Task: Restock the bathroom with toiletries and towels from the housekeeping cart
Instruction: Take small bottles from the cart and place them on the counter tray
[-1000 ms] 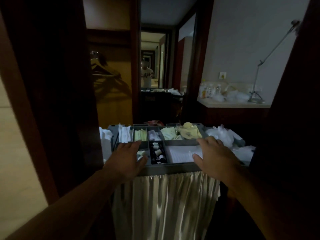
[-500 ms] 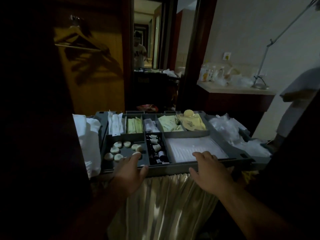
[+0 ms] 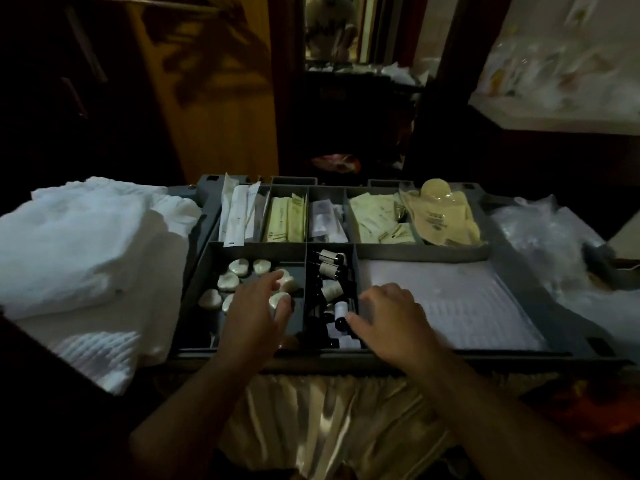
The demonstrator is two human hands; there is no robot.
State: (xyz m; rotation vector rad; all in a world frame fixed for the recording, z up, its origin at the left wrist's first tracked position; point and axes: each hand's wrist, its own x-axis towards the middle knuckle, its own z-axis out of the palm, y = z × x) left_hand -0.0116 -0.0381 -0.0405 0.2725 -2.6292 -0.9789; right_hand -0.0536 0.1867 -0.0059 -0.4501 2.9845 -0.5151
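A grey compartment tray (image 3: 422, 251) tops the housekeeping cart. My left hand (image 3: 254, 315) hovers over the front left compartment of several small white soaps (image 3: 228, 281), fingers spread and relaxed, thumb by one soap. My right hand (image 3: 389, 317) reaches over the narrow middle compartment of small dark-capped bottles (image 3: 330, 268), its fingers loosely bent above them; I cannot tell if it touches one. A white textured mat (image 3: 460, 299) fills the front right compartment. Folded white towels (image 3: 79, 251) are stacked at the cart's left.
Back compartments hold white sachets (image 3: 237, 214), pale yellow packets (image 3: 285, 220) and yellow-packed items (image 3: 440, 216). Clear plastic bags (image 3: 540, 237) lie at the right. A shiny cream curtain (image 3: 311, 420) hangs below the tray. Dark wooden doors and a counter stand behind.
The view has tilted down and closer to the cart. Both hands moved forward from the tray's front edge to over the soap and bottle compartments.
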